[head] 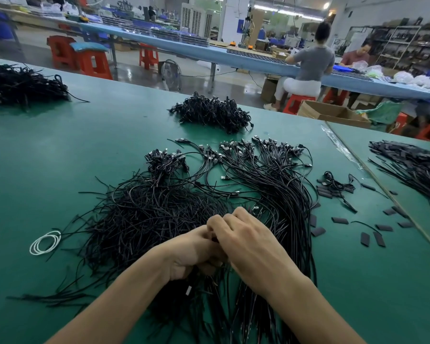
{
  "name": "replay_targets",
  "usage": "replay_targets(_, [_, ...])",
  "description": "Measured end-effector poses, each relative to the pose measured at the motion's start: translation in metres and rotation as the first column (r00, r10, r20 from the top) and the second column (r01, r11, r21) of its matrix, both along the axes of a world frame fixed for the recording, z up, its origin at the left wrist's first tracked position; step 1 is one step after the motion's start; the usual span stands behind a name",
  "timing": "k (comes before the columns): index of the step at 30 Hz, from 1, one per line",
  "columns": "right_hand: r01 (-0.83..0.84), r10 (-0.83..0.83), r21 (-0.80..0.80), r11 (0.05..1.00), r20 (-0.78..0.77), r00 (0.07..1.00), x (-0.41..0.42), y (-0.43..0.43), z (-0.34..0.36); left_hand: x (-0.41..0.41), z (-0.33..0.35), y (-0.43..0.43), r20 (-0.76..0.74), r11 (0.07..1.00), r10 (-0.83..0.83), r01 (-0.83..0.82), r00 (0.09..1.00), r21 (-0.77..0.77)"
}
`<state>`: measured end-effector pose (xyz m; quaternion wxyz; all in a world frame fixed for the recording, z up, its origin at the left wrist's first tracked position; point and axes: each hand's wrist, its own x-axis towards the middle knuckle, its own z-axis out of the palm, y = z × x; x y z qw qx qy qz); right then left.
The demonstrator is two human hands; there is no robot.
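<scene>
Head camera: the only view; it looks down at a green table (85, 135).
Left hand (189, 252): its fingers are curled tight, low on the black cables. It seems to grip some of them. A silver plug tip (188, 290) pokes out just under it.
Right hand (251, 242): its fingers bend over and touch the left fingers. What they pinch is hidden, so I cannot tell.
Where the cables are: the long bunch (283, 194) lies under and past both hands, in the middle of the table, close to the person.
Why so close: I think both hands meet there so that they can work on one end together.
Which way it points: the bunch runs long from the person out across the table. The plug ends (271, 145) are at the far side, spread like a fan.
Loose pile (139, 219): just left of the hands, tangled, pointing every way.
Small black sleeves (318, 231): scattered right of the bunch, probably kept near for the right hand to pick up.
Far heap (214, 112): well apart from the hands, maybe to keep sorted cables from mixing.
White loop (45, 242): lies flat, far left.
</scene>
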<state>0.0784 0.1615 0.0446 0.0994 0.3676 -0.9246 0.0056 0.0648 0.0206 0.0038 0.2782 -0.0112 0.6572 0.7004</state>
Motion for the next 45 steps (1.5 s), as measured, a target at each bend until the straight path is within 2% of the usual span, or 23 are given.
replay_targets(3, [0.044,-0.044,-0.058,0.997,-0.005,0.999,-0.003,0.002,-0.003,-0.001,0.000,0.002,0.040,0.980,0.046,-0.052,0.998,0.194])
replay_targets(6, [0.134,-0.107,-0.306,0.943,0.102,0.989,-0.008,0.004,-0.008,-0.003,0.003,0.008,0.136,0.912,0.098,-0.144,0.986,0.384])
replay_targets(8, [0.241,-0.155,-0.518,0.821,0.203,0.967,-0.010,0.004,-0.012,-0.004,0.003,0.015,0.140,0.855,0.139,-0.190,0.980,0.482])
replay_targets(10, [0.345,-0.181,-0.669,0.658,0.303,0.935,-0.013,0.006,-0.014,-0.004,-0.002,0.020,0.070,0.835,0.222,-0.227,0.973,0.502])
replay_targets(12, [0.408,-0.167,-0.753,0.516,0.378,0.911,-0.016,0.008,-0.014,-0.002,-0.006,0.018,-0.040,0.862,0.286,-0.239,0.957,0.447])
replay_targets(15, [0.496,-0.048,-0.804,0.328,0.510,0.859,-0.020,0.013,-0.011,-0.002,-0.007,0.010,-0.360,0.959,0.275,-0.228,0.892,0.166])
replay_targets(17, [0.540,0.084,-0.808,0.238,0.571,0.817,-0.021,0.013,-0.010,-0.003,-0.004,0.006,-0.502,0.946,0.298,-0.320,0.812,0.043])
replay_targets(19, [0.562,0.206,-0.806,0.186,0.591,0.780,-0.020,0.011,-0.009,-0.003,-0.002,0.005,-0.540,0.920,0.338,-0.391,0.771,0.017])
replay_targets(23, [0.597,0.300,-0.781,0.183,0.623,0.723,-0.017,0.009,-0.011,-0.001,-0.002,0.004,-0.493,0.930,0.366,-0.334,0.789,0.156])
replay_targets(28, [0.645,0.333,-0.747,0.158,0.656,0.677,-0.018,0.010,-0.012,0.001,0.003,0.002,-0.227,0.850,0.450,-0.336,0.864,0.405])
replay_targets(33, [0.668,0.325,-0.719,0.192,0.689,0.648,-0.017,0.007,-0.018,-0.001,0.005,0.004,-0.147,0.803,0.473,-0.357,0.869,0.477])
replay_targets(36, [0.684,0.329,-0.703,0.194,0.703,0.630,-0.018,0.005,-0.023,0.000,0.004,0.006,-0.224,0.825,0.482,-0.352,0.847,0.442])
replay_targets(39, [0.713,0.295,-0.679,0.175,0.728,0.619,-0.020,0.006,-0.025,0.004,0.002,0.004,-0.370,0.887,0.419,-0.286,0.829,0.363])
replay_targets(42, [0.730,0.317,-0.677,0.095,0.716,0.622,-0.024,0.010,-0.021,0.006,-0.002,0.001,-0.508,0.944,0.328,-0.289,0.796,0.157])
replay_targets(44, [0.716,0.288,-0.695,0.069,0.701,0.653,-0.026,0.012,-0.020,0.006,-0.008,0.000,-0.557,0.928,0.309,-0.372,0.771,0.000])
replay_targets(45, [0.706,0.277,-0.705,0.068,0.693,0.666,-0.026,0.012,-0.020,0.005,-0.010,0.001,-0.571,0.910,0.325,-0.414,0.754,-0.028])
